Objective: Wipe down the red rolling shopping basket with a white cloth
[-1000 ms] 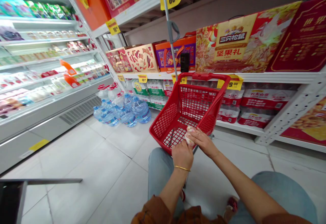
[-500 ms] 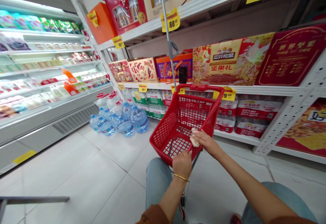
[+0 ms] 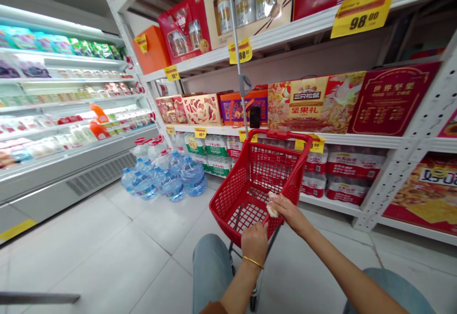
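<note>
A small red shopping cart [image 3: 225,200] with a lattice basket stands between my knees, tilted in my view. My left hand [image 3: 254,243], with a gold bangle at the wrist, is wrapped round the basket's near rim. My right hand [image 3: 286,213] presses a crumpled whitish cloth [image 3: 272,205] against the basket's right rim, its fingers closed over it. A thin grey pole [image 3: 237,42] rises behind the cart's far handle, with a small black device [image 3: 254,117] beside it.
White shelves [image 3: 385,140] hold gift boxes [image 3: 314,104] and packs of bottled water [image 3: 352,164]. Large blue water bottles [image 3: 193,177] stand on the floor at the left. Beyond them runs a lit refrigerated case [image 3: 89,161]. A grey metal bar [image 3: 39,298] juts in at the lower left.
My view has tilted up a little, so the shelves sit lower in the picture. Both hands keep their places on the cart, with the cloth still under my right hand.
</note>
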Demonstrator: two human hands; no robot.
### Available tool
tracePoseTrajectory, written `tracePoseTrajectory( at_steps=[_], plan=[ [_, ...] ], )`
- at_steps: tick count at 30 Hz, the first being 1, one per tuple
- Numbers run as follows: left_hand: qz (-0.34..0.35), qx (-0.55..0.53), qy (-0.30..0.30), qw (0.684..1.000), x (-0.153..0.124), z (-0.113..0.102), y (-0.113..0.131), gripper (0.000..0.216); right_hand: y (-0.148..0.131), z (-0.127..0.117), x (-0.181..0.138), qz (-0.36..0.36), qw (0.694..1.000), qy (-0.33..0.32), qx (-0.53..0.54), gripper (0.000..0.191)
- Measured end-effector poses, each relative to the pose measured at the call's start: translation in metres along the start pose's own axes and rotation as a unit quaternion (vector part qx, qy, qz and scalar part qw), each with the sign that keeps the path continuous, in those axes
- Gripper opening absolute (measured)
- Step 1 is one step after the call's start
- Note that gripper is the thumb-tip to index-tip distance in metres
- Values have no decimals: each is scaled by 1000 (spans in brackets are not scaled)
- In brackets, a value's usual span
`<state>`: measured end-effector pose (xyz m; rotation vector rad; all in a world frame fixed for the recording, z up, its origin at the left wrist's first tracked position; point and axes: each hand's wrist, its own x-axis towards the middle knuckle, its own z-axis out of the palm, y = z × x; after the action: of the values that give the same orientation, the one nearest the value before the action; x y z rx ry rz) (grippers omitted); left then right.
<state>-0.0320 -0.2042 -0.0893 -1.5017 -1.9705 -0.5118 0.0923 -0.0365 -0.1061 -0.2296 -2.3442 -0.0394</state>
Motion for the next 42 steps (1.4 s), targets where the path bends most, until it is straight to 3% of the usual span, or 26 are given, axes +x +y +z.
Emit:
tracePoseTrajectory(
  at_steps=[11,16,25,33,42],
  plan=[
    [19,-40,21,999,-15,-15,-7,21,-30,-14,-2,9,1000,6,-11,33],
    [30,-67,33,997,-22,-27,-19,23,-51,-21,-2,28,999,-22,-31,33],
    [58,-95,40,993,-26,-44,-49,27,-90,-19,2,56,994,9,-90,35],
    [75,-123,-12,990,-22,-49,-78,26,-109,-8,11,73,992,9,-104,34],
    [-48,-78,-50,995,-8,-55,-56,29,-138,-5,29,95,990,31,-100,33]
  ],
)
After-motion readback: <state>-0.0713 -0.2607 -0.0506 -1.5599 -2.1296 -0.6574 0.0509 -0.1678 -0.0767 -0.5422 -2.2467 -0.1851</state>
